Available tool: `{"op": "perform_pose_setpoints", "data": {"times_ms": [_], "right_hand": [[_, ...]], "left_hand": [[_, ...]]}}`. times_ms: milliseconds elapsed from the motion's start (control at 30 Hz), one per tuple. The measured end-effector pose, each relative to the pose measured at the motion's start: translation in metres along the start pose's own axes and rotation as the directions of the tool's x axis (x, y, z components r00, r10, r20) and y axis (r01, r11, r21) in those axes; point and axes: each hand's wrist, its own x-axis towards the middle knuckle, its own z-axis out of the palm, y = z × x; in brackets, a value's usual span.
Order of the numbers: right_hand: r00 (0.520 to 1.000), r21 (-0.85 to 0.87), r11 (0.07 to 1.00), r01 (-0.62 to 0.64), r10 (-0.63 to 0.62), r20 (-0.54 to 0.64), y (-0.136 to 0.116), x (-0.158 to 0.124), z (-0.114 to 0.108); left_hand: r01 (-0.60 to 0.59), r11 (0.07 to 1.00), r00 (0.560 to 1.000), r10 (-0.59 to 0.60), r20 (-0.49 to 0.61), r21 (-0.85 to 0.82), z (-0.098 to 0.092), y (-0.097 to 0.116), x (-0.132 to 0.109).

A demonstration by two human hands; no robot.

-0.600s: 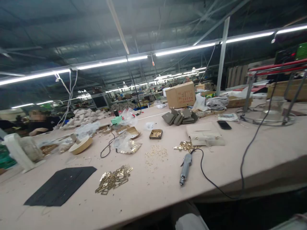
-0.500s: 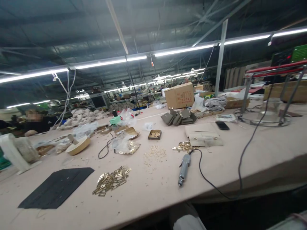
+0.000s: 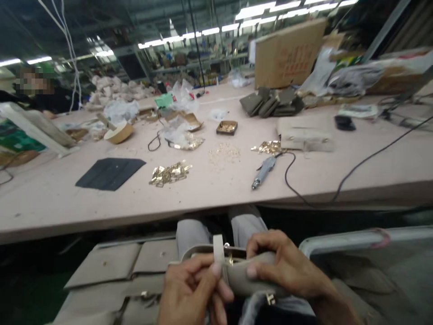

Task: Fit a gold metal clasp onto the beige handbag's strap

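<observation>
Over my lap, a taupe handbag (image 3: 243,280) with gold-coloured fittings is held between both hands. My left hand (image 3: 191,289) is closed at its left side, thumb and fingers pinching near the base of a light strap tab (image 3: 218,247) that stands upright. Wrapped over the right side of the bag, my right hand (image 3: 287,262) has its thumb on the front and fingers at the top edge. A gold clasp (image 3: 270,299) shows low on the bag. Several more taupe bags (image 3: 104,262) lie to the left of my knees.
On the table ahead lie a grey electric screwdriver (image 3: 264,172) with a cord, gold metal frames (image 3: 170,174), a black sheet (image 3: 111,174), and a small tray (image 3: 227,127). A metal rail (image 3: 355,239) stands to my right. A person (image 3: 56,95) is at far left.
My view has tilted down and moved closer to the table edge. Both hands, the handbag and the bags beside my knees have come into view.
</observation>
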Motion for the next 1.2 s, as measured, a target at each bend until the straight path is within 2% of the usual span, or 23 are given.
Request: {"op": "perform_pose_setpoints", "data": {"times_ms": [67,133,200,300,367,467,533,633,800,933,1067,1133,1200], "right_hand": [[0.996,0.088,0.993,-0.075,0.07,0.059,0.01,0.017,0.004],[0.997,0.031,0.997,-0.072,0.071,0.037,0.021,0.031,0.008],[1.0,-0.111,0.994,0.006,-0.006,-0.005,0.031,0.038,0.009],[0.977,-0.282,0.938,0.2,-0.213,-0.014,0.036,0.042,0.007],[0.95,-0.322,0.9,0.293,-0.311,-0.003,0.037,0.042,0.006],[0.932,-0.34,0.875,0.345,-0.362,0.015,0.039,0.042,0.008],[0.927,-0.361,0.862,0.356,-0.374,0.019,0.042,0.041,0.01],[0.924,-0.411,0.839,0.356,-0.383,0.019,0.05,0.038,0.011],[0.924,-0.453,0.825,0.337,-0.383,-0.011,0.062,0.036,0.01],[0.924,-0.44,0.834,0.334,-0.382,-0.022,0.07,0.036,0.008],[0.925,-0.426,0.841,0.333,-0.38,-0.028,0.074,0.036,0.007],[0.921,-0.411,0.845,0.343,-0.388,-0.03,0.074,0.036,0.007],[0.917,-0.388,0.849,0.359,-0.399,-0.024,0.074,0.036,0.007]], "left_hand": [[-0.008,0.991,1.0,0.008,0.005,-0.13,0.005,-0.011,0.021],[-0.013,0.968,0.998,-0.002,-0.057,-0.25,0.01,-0.024,0.04],[-0.019,0.937,0.995,-0.017,-0.099,-0.349,0.015,-0.033,0.053],[0.003,0.882,0.997,-0.037,-0.062,-0.471,0.018,-0.038,0.062],[0.051,0.846,0.998,-0.063,-0.006,-0.532,0.014,-0.036,0.065],[0.157,0.817,0.987,-0.154,0.054,-0.555,0.007,-0.034,0.07],[0.213,0.821,0.976,-0.208,0.071,-0.53,0.004,-0.034,0.073],[0.183,0.861,0.983,-0.175,0.062,-0.474,0.006,-0.035,0.073],[-0.005,0.901,0.999,-0.012,-0.036,-0.433,0.017,-0.042,0.071],[-0.172,0.947,0.982,0.144,-0.121,-0.27,0.022,-0.052,0.07],[-0.293,0.956,0.935,0.285,-0.213,-0.008,0.026,-0.055,0.065],[-0.34,0.933,0.893,0.36,-0.271,0.12,0.026,-0.052,0.061],[-0.399,0.888,0.825,0.457,-0.333,0.229,0.021,-0.045,0.058]]}}
